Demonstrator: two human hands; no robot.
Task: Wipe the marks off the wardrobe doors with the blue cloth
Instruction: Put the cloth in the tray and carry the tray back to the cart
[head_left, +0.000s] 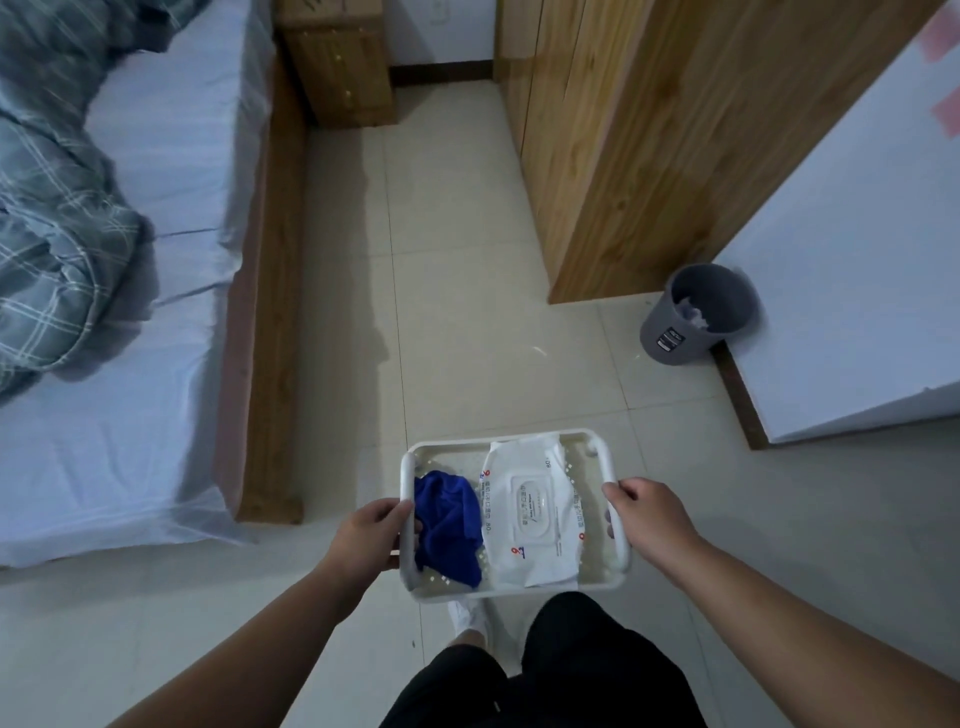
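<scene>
I carry a white plastic basket (498, 439) in front of me at waist height. My left hand (371, 535) grips its left rim and my right hand (649, 519) grips its right rim. The crumpled blue cloth (447, 525) lies in the basket's left half, beside a white pack of wet wipes (530, 514). The wooden wardrobe (623, 145) stands ahead on the right, its doors seen at a steep angle; no marks are discernible from here.
A bed (130, 312) with a white sheet and a grey plaid duvet (57, 218) fills the left side. A wooden nightstand (343, 67) stands at the far end. A grey waste bin (698, 312) sits by a white wall corner (857, 286) on the right. A tiled floor aisle (457, 260) runs ahead.
</scene>
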